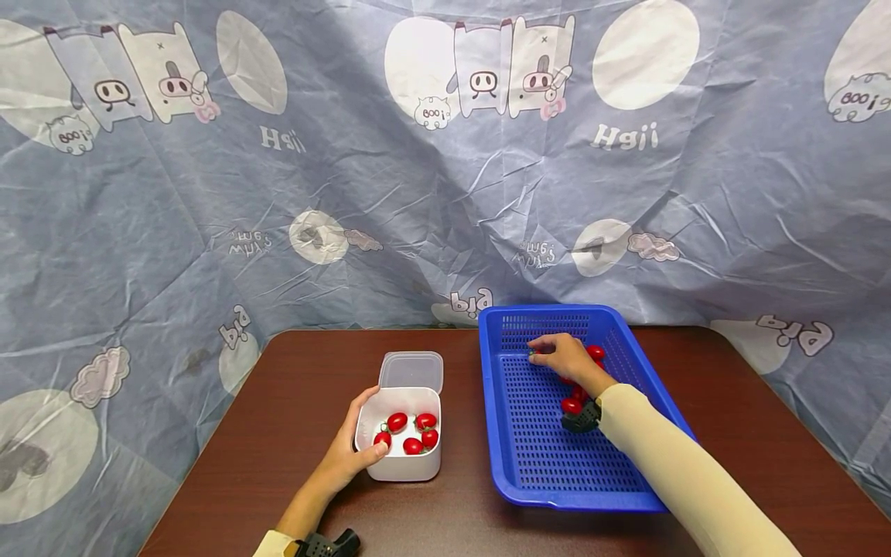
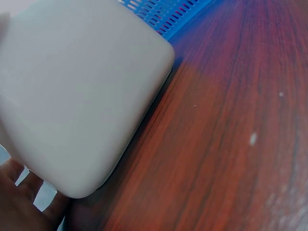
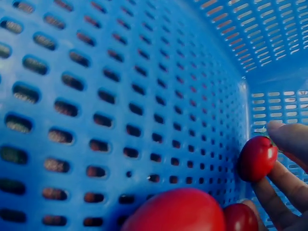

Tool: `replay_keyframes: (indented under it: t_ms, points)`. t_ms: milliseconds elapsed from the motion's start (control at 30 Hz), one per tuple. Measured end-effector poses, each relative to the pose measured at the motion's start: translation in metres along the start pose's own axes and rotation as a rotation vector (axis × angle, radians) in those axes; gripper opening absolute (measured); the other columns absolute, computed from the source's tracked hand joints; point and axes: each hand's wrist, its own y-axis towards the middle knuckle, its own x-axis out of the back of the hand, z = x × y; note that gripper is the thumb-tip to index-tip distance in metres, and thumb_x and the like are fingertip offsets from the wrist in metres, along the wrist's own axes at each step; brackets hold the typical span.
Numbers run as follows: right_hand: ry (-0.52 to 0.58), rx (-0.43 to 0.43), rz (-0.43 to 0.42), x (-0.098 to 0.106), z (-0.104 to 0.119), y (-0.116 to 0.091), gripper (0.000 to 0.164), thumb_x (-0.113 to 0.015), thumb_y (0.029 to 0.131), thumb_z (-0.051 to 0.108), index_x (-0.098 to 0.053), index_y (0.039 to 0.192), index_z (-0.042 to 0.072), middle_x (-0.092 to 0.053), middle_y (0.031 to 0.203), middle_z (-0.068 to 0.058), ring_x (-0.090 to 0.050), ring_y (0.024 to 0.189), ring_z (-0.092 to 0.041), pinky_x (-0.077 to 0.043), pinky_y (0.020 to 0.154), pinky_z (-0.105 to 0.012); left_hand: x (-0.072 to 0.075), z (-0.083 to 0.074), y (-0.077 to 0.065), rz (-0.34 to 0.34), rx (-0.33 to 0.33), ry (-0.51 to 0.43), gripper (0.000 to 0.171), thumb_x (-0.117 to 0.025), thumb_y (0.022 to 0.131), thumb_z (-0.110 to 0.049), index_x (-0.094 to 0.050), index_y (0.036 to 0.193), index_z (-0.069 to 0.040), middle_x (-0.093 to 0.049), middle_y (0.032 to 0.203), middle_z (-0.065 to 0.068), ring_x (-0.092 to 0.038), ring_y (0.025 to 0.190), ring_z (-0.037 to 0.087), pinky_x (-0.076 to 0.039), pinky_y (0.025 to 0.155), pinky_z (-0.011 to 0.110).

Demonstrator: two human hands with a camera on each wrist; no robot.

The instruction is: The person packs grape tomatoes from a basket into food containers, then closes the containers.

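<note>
On the left, a white plastic container (image 1: 411, 469) stands with several red cherry tomatoes (image 1: 397, 422) inside. My left hand (image 1: 346, 447) grips its left wall, the thumb reaching over the rim and the fingers along the outer side. The left wrist view shows the container's smooth side (image 2: 86, 96) with fingertips past its lower corner. Inside the blue basket (image 1: 491, 433), my right hand (image 1: 565, 357) pinches one cherry tomato (image 3: 258, 159) between thumb and fingers, close to the basket's far end. More tomatoes (image 1: 572, 405) lie under and beside this hand, partly hidden by it.
A translucent lid (image 1: 412, 370) sits just behind the white container. Both vessels stand on a dark reddish-brown wooden table (image 1: 278, 410), the basket's raised walls on the right. A grey-blue patterned cloth (image 1: 390, 178) hangs behind the table's far edge.
</note>
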Motion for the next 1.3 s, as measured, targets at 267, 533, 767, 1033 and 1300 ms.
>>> replay_keyframes:
  t_ms: [267,533,767,1033,1300]
  points:
    - [-0.015,-0.004,0.034,-0.0012,-0.0038,-0.0013,0.032,-0.077,0.081,0.016,-0.072,0.112,0.008,-0.070,0.107,-0.012,-0.061,0.104,-0.032,-0.043,0.094,-0.050,0.0003,0.0001,0.0000,0.000,-0.005,0.003,0.084,-0.066,0.081,-0.007,-0.021,0.151,-0.018,-0.035,0.139,0.025,-0.038,0.119,0.051,-0.053,0.082,0.037]
    - [-0.019,0.006,0.042,-0.0021,-0.0048,-0.0016,0.030,-0.078,0.081,0.015,-0.073,0.109,0.007,-0.071,0.105,-0.012,-0.061,0.105,-0.033,-0.042,0.094,-0.050,0.0005,0.0006,-0.0001,0.006,-0.004,-0.007,0.084,-0.066,0.081,-0.008,-0.021,0.152,-0.017,-0.034,0.139,0.024,-0.038,0.119,0.051,-0.054,0.081,0.038]
    - [-0.037,0.033,0.038,-0.0003,-0.0031,-0.0035,0.028,-0.077,0.080,0.014,-0.073,0.107,0.006,-0.072,0.103,-0.011,-0.060,0.105,-0.035,-0.042,0.093,-0.050,0.0007,0.0006,-0.0004,0.006,-0.005,-0.015,0.084,-0.067,0.082,-0.009,-0.021,0.152,-0.018,-0.034,0.140,0.023,-0.037,0.120,0.051,-0.053,0.082,0.038]
    - [-0.040,0.038,0.027,0.0011,-0.0020,-0.0028,0.028,-0.077,0.081,0.015,-0.073,0.107,0.006,-0.072,0.102,-0.011,-0.061,0.105,-0.034,-0.043,0.091,-0.049,0.0003,-0.0003,-0.0006,0.003,0.001,-0.011,0.085,-0.066,0.081,-0.008,-0.019,0.152,-0.014,-0.033,0.140,0.023,-0.036,0.120,0.051,-0.053,0.083,0.037]
    - [-0.023,0.060,-0.015,0.0032,-0.0001,-0.0019,0.027,-0.075,0.083,0.017,-0.073,0.107,0.006,-0.072,0.103,-0.012,-0.062,0.104,-0.034,-0.043,0.091,-0.050,0.0005,-0.0011,-0.0002,-0.003,0.000,-0.007,0.085,-0.067,0.081,-0.009,-0.021,0.152,-0.016,-0.034,0.140,0.023,-0.037,0.120,0.050,-0.053,0.083,0.036]
